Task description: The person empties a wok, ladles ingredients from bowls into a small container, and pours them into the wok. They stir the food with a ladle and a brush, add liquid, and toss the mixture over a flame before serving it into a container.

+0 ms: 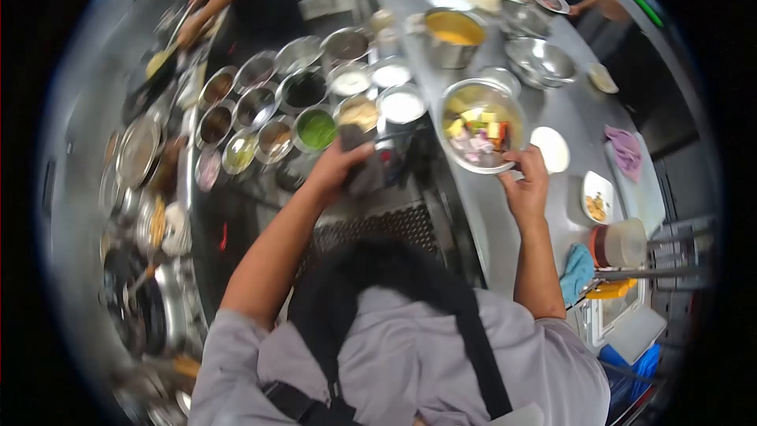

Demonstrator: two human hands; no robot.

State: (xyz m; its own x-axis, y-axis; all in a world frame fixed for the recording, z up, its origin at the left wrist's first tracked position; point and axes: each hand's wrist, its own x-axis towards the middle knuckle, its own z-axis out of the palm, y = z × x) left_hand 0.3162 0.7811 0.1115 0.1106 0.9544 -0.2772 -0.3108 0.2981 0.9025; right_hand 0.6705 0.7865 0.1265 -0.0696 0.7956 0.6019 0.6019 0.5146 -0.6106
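Observation:
My right hand (527,181) grips the near rim of a steel bowl (455,154) over the counter. Inside the bowl lie cut pieces (482,130) in yellow, green, red and pale pink. My left hand (339,166) is closed around a dark item (354,139) that is blurred and hard to make out. It is just below a round container of pale yellow food (359,113) and to the right of a container of green paste (316,129). A container of white powder or paste (402,104) stands between the two hands, farther back.
Several steel containers (255,106) stand in rows at the left. Behind the bowl is a pot of orange liquid (454,30), beside stacked steel bowls (541,61). White dishes (550,150) lie at the right. A co-worker's hands (192,30) hold a pan at the upper left.

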